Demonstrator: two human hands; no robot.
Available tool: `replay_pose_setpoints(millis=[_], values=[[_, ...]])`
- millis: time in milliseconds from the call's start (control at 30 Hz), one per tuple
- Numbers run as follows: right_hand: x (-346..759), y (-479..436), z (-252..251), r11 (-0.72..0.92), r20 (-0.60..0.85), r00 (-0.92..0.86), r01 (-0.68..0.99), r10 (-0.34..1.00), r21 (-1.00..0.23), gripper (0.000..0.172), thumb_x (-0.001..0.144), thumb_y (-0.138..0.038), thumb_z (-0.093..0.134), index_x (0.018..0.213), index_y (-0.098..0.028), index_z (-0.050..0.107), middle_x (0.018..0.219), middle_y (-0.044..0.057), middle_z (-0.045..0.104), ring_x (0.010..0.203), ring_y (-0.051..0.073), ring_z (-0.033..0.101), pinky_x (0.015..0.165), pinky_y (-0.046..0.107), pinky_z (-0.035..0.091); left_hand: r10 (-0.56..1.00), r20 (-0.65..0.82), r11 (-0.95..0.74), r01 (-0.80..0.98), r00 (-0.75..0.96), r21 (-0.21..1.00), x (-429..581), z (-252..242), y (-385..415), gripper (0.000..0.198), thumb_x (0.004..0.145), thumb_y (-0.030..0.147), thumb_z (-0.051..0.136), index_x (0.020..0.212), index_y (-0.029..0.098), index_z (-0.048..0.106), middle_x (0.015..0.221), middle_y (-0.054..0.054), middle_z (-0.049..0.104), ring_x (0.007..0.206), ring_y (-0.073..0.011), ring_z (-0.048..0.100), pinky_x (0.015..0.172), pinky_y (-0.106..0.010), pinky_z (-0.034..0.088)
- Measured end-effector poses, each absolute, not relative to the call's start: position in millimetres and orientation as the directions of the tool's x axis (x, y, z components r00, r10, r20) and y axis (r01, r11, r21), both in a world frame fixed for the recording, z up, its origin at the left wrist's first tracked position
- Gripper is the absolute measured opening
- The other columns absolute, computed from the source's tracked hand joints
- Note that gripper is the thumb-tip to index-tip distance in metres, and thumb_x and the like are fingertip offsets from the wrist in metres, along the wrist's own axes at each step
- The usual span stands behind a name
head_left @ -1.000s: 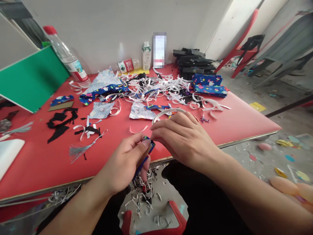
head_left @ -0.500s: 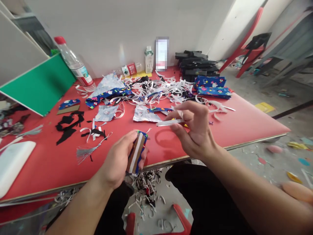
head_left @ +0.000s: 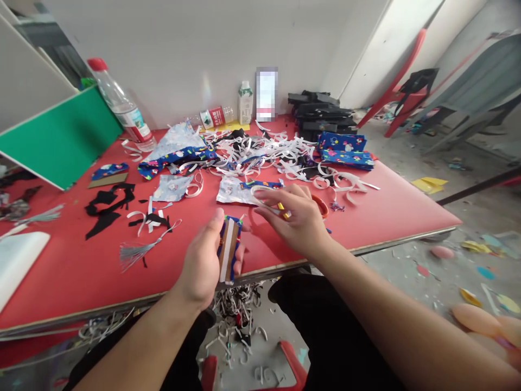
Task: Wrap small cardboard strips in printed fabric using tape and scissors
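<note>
My left hand [head_left: 203, 260] is closed around a small brown card piece [head_left: 234, 251] covered at its edges with blue patterned fabric. A white tape strip [head_left: 228, 247] runs lengthwise along the card. To the right, above the red table, my right hand [head_left: 291, 217] pinches a thin white paper strip [head_left: 260, 191] that curls out past the fingertips. Part of an orange loop, like a scissors handle [head_left: 321, 206], shows behind that hand. Something small and yellow [head_left: 284, 209] appears between its fingers. A pale fabric piece [head_left: 232, 191] lies just beyond.
White strip scraps [head_left: 264, 146] heap across the table's back. Folded blue patterned fabric [head_left: 345, 157] and a black stack [head_left: 321, 111] stand at the right. Bottles [head_left: 132, 117], a propped phone [head_left: 266, 95], a green board [head_left: 69, 138] and a grey tassel [head_left: 140, 252] are also here.
My right hand has moved left and slightly down, its fingers drawn closer together, with the white strip now curled. My left hand keeps holding the card piece. The view has shifted slightly.
</note>
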State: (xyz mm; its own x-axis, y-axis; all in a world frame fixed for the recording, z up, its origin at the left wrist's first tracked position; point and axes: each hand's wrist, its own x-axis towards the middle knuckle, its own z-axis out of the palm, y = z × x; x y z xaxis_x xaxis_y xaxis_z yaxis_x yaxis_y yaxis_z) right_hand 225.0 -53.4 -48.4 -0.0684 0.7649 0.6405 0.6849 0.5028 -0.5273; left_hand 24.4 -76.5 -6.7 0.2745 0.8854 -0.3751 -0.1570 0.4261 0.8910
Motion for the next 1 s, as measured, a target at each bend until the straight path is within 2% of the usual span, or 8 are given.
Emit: replay_pose_setpoints(millis=[67,133,200,267,400,600,1000], values=[[221.4,-54.0,-45.8,0.489,0.679,-0.133,0.793,0.722,-0.365,0.012,0.095,-0.03,0.077,0.107,-0.027,0.079,0.115,0.007,0.081,0.107,0.03,0.068,0.097,0.054,0.046,0.905,-0.359,0.4,-0.171,0.227,0.9,27.4,-9.7,-77.1,0.054,0.089,0.071,0.062,0.094,0.017,0.068,0.059,0.001,0.062,0.046,-0.0117,0.055,0.043,-0.021,0.044],[213.7,-60.1,-39.4,0.478,0.73,-0.106,0.816,0.675,-0.324,0.01,0.095,-0.028,0.078,0.104,-0.026,0.079,0.124,0.009,0.079,0.113,0.033,0.067,0.097,0.055,0.048,0.933,-0.328,0.351,-0.169,0.149,0.921,30.5,-15.0,-77.6,0.048,0.092,0.066,0.063,0.096,0.018,0.068,0.065,0.0,0.065,0.048,-0.0127,0.057,0.043,-0.022,0.044],[202.2,-70.1,-32.3,0.538,0.772,-0.055,0.748,0.633,-0.388,0.006,0.096,-0.023,0.076,0.101,-0.024,0.078,0.114,0.008,0.08,0.102,0.027,0.071,0.09,0.048,0.053,0.96,-0.27,0.279,-0.171,0.074,0.945,34.3,-21.6,-78.9,0.042,0.095,0.062,0.062,0.091,0.02,0.066,0.069,-0.001,0.068,0.053,-0.0137,0.06,0.046,-0.024,0.048],[189.8,-80.1,-27.2,0.629,0.775,-0.079,0.638,0.627,-0.444,0.009,0.097,-0.018,0.074,0.102,-0.024,0.077,0.106,0.006,0.08,0.095,0.023,0.073,0.085,0.042,0.057,0.981,-0.195,0.195,-0.188,0.02,0.962,39.0,-27.3,-81.5,0.04,0.098,0.059,0.061,0.085,0.021,0.063,0.074,-0.001,0.069,0.064,-0.0153,0.065,0.056,-0.025,0.053],[176.1,-88.8,-23.7,0.676,0.792,-0.087,0.581,0.605,-0.453,0.016,0.096,-0.013,0.073,0.108,-0.023,0.077,0.103,0.006,0.079,0.09,0.021,0.073,0.081,0.04,0.06,0.993,-0.119,0.119,-0.264,0.016,0.957,49.4,-30.0,-89.1,0.039,0.101,0.057,0.057,0.086,0.022,0.064,0.083,-0.004,0.072,0.087,-0.0202,0.07,0.07,-0.029,0.057],[178.7,-85.4,-20.4,0.686,0.813,-0.05,0.568,0.581,-0.455,0.016,0.093,-0.007,0.075,0.103,-0.018,0.079,0.099,0.008,0.078,0.088,0.019,0.074,0.079,0.036,0.062,0.993,-0.103,0.118,-0.335,0.063,0.935,56.4,-24.4,-94.6,0.038,0.103,0.053,0.054,0.097,0.02,0.071,0.086,-0.006,0.075,0.092,-0.0225,0.072,0.076,-0.032,0.057],[180.0,-87.4,-23.5,0.681,0.799,0.018,0.513,0.6,-0.523,0.015,0.093,-0.01,0.077,0.098,-0.024,0.077,0.097,0.004,0.078,0.089,0.019,0.076,0.081,0.036,0.064,0.996,-0.08,0.091,-0.393,0.043,0.915,56.5,-25.9,-99.0,0.031,0.105,0.046,0.056,0.084,0.024,0.062,0.091,-0.004,0.076,0.102,-0.0222,0.071,0.082,-0.032,0.057]])
